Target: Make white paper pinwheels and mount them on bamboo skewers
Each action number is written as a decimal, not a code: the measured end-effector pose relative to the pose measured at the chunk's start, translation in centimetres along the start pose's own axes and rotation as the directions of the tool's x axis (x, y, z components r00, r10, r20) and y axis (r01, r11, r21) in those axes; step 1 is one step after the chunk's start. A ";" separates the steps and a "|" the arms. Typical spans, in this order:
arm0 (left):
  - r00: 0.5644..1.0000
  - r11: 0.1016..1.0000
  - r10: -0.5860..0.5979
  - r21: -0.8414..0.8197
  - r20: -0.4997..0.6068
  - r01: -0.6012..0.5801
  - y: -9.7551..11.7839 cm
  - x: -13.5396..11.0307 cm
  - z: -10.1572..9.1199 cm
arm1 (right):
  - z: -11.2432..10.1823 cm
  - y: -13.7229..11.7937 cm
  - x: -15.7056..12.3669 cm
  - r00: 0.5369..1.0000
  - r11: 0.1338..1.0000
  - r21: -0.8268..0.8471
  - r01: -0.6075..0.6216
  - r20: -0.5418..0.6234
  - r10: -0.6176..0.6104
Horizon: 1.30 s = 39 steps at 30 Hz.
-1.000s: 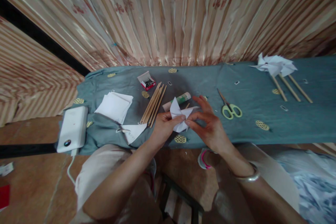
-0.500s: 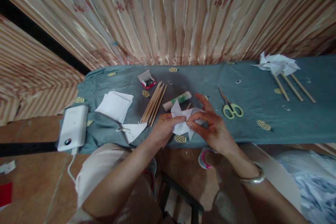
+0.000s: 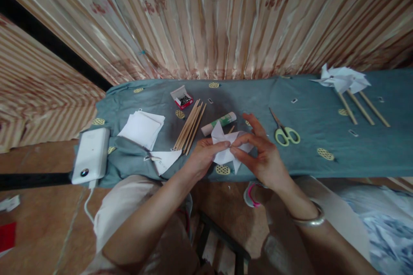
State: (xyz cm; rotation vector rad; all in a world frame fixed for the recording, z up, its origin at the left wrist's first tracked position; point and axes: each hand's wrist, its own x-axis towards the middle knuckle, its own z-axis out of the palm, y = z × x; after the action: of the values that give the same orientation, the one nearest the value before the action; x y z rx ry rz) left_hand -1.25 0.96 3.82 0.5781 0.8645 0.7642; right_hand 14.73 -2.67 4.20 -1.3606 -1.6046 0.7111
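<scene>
A white folded-paper pinwheel is held over the near edge of the cloth-covered surface. My left hand grips its left side, thumb on top near the centre. My right hand pinches a small metal pin at the pinwheel's centre with thumb and index finger, the other fingers raised; the pin is mostly hidden. The end of a wooden stick shows behind the paper. Just beyond lies a glue stick with a green label, and to its left a bundle of wooden sticks.
An open red box of small metal pins sits further back. White paper sheets, a cut paper piece and a white power bank lie left. Green-handled scissors and several finished pinwheels lie right.
My hands stay at the pinwheel's centre with almost the same grip. The whole view has shifted very slightly; the things on the cloth have not moved.
</scene>
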 end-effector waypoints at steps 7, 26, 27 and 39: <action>1.000 1.000 0.019 0.000 -0.013 -0.019 -0.2 0.2 -0.1 | 0.0 -0.3 0.1 0.998 0.994 -0.083 0.068 0.001 -0.068; 0.990 0.993 0.013 -0.114 -0.137 -0.028 0.1 0.5 -0.1 | -4.2 4.3 0.7 0.962 0.965 -0.227 -0.131 -0.266 0.068; 0.991 0.993 0.008 -0.114 -0.134 -0.023 0.1 0.4 -0.1 | -4.2 4.9 0.5 0.968 0.948 -0.297 -0.116 -0.248 0.041; 0.986 0.990 0.117 0.096 -0.120 -0.106 -0.5 0.1 0.1 | -2.1 -1.0 -0.8 0.969 0.988 -0.153 -0.005 -0.244 -0.033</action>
State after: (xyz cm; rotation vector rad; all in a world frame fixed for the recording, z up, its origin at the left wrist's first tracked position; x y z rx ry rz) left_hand -0.94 0.76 3.45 0.6676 0.9923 0.8738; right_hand 16.09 -3.89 5.78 -1.4831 -1.4909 0.3977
